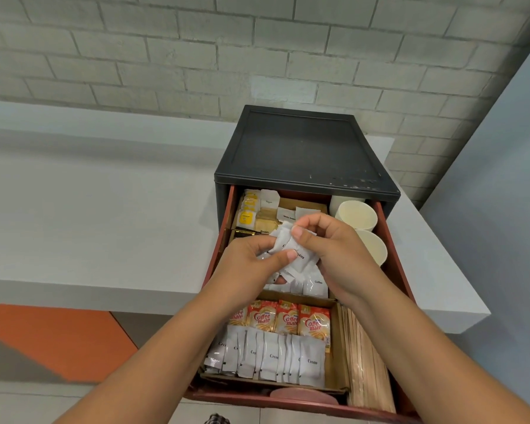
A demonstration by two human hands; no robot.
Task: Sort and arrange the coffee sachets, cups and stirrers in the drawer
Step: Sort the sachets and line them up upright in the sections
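Observation:
A red drawer (392,249) stands pulled out of a dark cabinet (303,148). Over its middle, my left hand (251,255) and my right hand (334,243) both pinch a bunch of white sachets (291,249). More white sachets marked Coffee (315,286) lie below them. Orange Coffee mate sachets (288,319) and white Cream sachets (270,359) fill the front compartment. Yellow and brown sachets (251,212) sit at the back left. Paper cups (357,214) lie at the back right. Wooden stirrers (367,362) run along the right side.
The cabinet sits on a grey counter (104,209) against a white brick wall (196,56). A grey wall (502,209) rises on the right. The floor below shows orange and grey patches (58,338).

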